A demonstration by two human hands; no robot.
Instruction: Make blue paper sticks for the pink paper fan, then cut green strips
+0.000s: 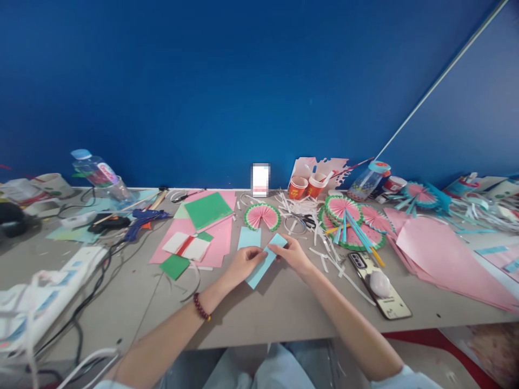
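Note:
Between my two hands a light blue paper strip (259, 274) is held at a slant above the table's front part. My left hand (246, 263) pinches it along its left side, the thumb on top. Near its upper end my right hand (292, 254) grips the same strip with thumb and fingers. Another light blue paper piece (248, 237) lies flat on the table just behind my left hand. Beyond the hands sits a pleated paper fan (261, 216), pink with a green edge, like a watermelon slice.
Pink sheets (219, 246) with a green sheet (208, 210) lie left; a blue glue gun (144, 220) and a power strip (60, 286) are farther left. Rightward are scissors (308, 220), white paper scraps (324, 259), watermelon fans (344, 210), a phone (395, 308) and pink paper (450, 259).

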